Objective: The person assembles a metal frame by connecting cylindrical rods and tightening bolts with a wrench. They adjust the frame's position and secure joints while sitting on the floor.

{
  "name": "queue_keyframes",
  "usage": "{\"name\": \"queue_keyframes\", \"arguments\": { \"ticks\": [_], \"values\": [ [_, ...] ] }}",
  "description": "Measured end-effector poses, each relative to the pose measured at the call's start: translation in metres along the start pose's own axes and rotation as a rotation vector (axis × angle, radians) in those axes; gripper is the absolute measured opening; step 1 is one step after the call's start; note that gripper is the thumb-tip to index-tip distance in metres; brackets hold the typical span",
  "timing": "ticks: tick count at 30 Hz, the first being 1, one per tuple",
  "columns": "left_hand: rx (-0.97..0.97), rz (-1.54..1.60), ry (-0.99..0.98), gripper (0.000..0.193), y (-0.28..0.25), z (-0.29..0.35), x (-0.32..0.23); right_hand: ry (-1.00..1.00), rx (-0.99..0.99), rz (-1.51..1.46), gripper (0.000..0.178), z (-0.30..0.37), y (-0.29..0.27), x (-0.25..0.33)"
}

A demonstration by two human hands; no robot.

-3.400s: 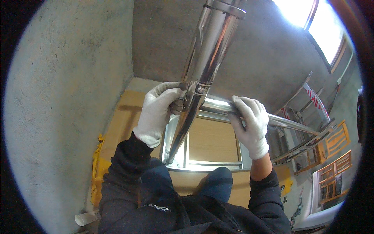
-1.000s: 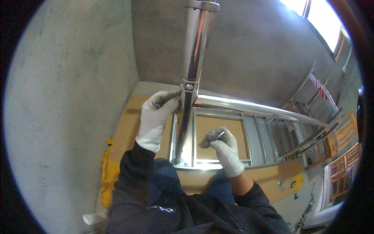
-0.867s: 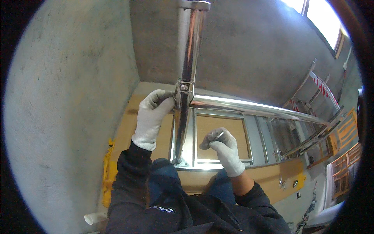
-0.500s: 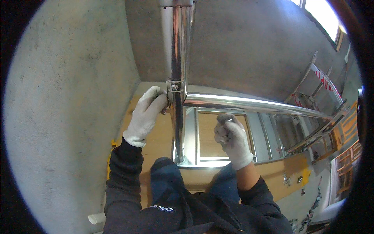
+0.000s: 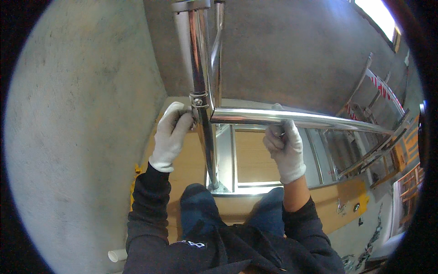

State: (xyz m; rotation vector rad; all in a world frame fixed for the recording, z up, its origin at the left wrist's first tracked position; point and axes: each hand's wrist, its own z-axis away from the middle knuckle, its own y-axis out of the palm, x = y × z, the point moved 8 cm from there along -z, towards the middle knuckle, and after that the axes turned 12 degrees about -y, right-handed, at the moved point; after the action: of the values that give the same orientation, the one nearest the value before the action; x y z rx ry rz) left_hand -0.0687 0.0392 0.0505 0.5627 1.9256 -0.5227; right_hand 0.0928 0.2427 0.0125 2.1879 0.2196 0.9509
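A shiny upright metal post stands before me, with a screwed collar partway down. From just below the collar a horizontal metal tube runs off to the right. My left hand, in a white glove, is at the left side of the post by the collar. Its fingers are bent together, and the post and fingers hide whatever they pinch. My right hand, gloved and greyed at the fingers, is closed round the tube from below. Its thumb lies in front and one fingertip shows above the tube.
A metal frame lies over the tan floor covering in front of my knees. Bare walls rise left and ahead. A ladder with red-and-white tape stands at the right. Small metal parts and a white pipe piece lie on the floor.
My right hand has moved up and right and closed on the horizontal tube. The upper post appears shifted left. My left hand stays beside the collar.
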Motion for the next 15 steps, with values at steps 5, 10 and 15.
{"name": "queue_keyframes", "arguments": {
  "ticks": [5,10,15],
  "values": [
    [0.01,-0.009,-0.131,0.014,-0.003,-0.005,0.004,-0.02,0.023,0.189,0.026,-0.005,-0.016,0.001],
    [-0.139,0.198,-0.066,0.017,0.001,0.004,0.002,-0.016,0.022,0.254,0.029,-0.004,-0.016,0.004],
    [-0.077,0.093,-0.053,0.019,0.001,0.003,0.003,-0.031,0.018,0.233,0.03,-0.005,-0.016,0.004]
  ]
}}
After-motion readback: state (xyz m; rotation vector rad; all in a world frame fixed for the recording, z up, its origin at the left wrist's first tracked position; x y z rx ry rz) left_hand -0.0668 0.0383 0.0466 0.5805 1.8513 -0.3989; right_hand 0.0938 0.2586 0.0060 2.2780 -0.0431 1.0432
